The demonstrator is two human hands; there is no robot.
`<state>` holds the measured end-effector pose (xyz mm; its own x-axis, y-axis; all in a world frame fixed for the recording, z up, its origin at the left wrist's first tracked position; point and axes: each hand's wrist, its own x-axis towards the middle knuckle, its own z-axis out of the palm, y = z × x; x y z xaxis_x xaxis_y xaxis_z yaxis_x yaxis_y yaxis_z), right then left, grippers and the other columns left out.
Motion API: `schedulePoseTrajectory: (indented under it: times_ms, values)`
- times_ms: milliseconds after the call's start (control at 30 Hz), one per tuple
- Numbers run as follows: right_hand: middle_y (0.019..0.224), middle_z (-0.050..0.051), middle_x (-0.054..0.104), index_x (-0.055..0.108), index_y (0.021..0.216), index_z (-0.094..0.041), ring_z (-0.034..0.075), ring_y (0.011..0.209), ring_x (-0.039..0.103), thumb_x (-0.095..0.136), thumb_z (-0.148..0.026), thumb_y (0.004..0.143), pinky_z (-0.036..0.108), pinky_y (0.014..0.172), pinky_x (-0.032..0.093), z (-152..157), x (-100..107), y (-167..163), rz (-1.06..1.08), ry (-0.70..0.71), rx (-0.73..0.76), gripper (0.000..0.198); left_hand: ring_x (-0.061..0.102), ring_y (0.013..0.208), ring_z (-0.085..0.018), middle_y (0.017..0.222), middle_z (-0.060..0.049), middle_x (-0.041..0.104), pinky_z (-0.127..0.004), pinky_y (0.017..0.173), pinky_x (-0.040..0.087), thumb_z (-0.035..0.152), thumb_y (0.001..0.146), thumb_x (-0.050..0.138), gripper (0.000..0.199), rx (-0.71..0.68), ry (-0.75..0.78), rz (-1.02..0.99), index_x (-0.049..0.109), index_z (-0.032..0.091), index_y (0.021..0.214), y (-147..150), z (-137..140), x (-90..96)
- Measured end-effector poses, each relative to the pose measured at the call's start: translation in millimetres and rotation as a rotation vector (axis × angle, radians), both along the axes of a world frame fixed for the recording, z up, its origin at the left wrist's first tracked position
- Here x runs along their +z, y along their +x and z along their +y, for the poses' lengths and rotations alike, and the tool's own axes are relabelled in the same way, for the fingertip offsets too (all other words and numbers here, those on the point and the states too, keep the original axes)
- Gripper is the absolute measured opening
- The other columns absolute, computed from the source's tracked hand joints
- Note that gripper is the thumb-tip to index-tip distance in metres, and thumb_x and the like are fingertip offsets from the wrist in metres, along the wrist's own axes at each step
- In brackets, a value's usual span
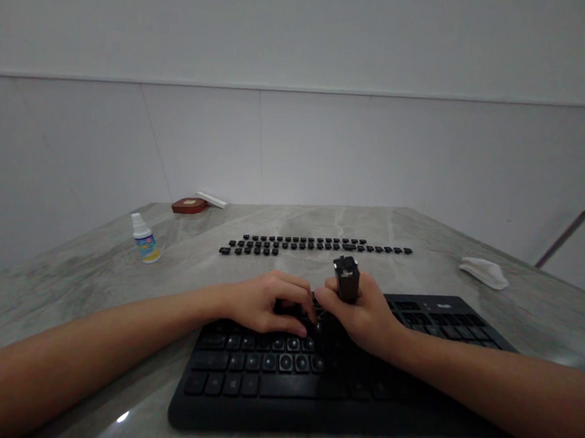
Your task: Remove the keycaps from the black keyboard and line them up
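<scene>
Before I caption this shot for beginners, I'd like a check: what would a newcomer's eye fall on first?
Probably the black keyboard in front, where the left hand has its fingers down at the keys and the right hand grips a dark upright tool. Next, the small black keycaps in rows on the gray table beyond it. The white bottle at left also catches the eye.

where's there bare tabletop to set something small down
Bare grey marbled tabletop lies between the white blue-labelled bottle and small black keycaps, and between those keycaps and the white cloth-like piece. Crowded: the black keyboard beneath the left hand and right hand.
</scene>
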<state>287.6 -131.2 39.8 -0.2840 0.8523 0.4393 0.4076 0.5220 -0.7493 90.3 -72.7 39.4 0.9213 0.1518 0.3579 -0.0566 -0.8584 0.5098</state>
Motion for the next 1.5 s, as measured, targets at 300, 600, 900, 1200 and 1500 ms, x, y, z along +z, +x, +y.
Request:
schedulePoseTrajectory:
  times_ms: [300,600,900,1200,1500]
  values:
    - [0.047,-0.006,0.023,0.029,0.046,-0.022,0.008,0.045,0.025,0.049,-0.040,0.078,0.026,0.044,0.022,2.3,3.8,3.0,0.095,-0.037,-0.121,0.042,0.061,0.078,-0.015,0.087,-0.006,0.065,-0.026,0.073,0.049,0.021,0.093,0.058,0.010,0.143,0.105,-0.107,0.065,0.014,0.096,0.7,3.1,-4.1]
    - [0.046,-0.006,0.024,0.027,0.046,-0.022,0.008,0.043,0.028,0.049,-0.034,0.080,0.026,0.045,0.025,-1.3,6.4,3.1,0.250,0.106,-0.183,0.042,0.061,0.073,-0.012,0.098,-0.006,0.071,-0.025,0.066,0.048,0.016,0.088,0.065,0.037,0.235,0.033,-0.232,0.050,0.017,0.122,-1.1,3.8,-10.3]
    - [0.047,-0.006,0.025,0.030,0.047,-0.022,0.008,0.044,0.028,0.050,-0.035,0.082,0.025,0.044,0.024,4.4,0.2,4.9,0.153,0.133,-0.157,0.043,0.069,0.082,-0.014,0.098,-0.004,0.075,-0.027,0.073,0.050,0.020,0.083,0.074,0.039,0.370,-0.192,-0.269,0.057,0.018,0.118,-2.9,6.1,-6.3]
    - [0.048,-0.006,0.023,0.030,0.048,-0.022,0.008,0.044,0.025,0.050,-0.036,0.083,0.025,0.043,0.022,2.8,1.4,5.0,0.123,0.103,-0.078,0.042,0.059,0.066,-0.009,0.096,-0.003,0.075,-0.022,0.066,0.048,0.017,0.080,0.077,0.036,0.363,-0.101,-0.348,0.061,0.018,0.113,-4.6,6.1,-7.6]
    - [0.046,-0.007,0.024,0.029,0.047,-0.022,0.007,0.044,0.025,0.052,-0.036,0.081,0.024,0.043,0.022,3.4,0.5,6.6,0.157,0.032,-0.028,0.044,0.062,0.066,-0.008,0.091,-0.003,0.075,-0.020,0.063,0.050,0.019,0.081,0.077,0.026,0.315,0.005,-0.364,0.066,0.017,0.104,-4.1,5.8,-7.4]
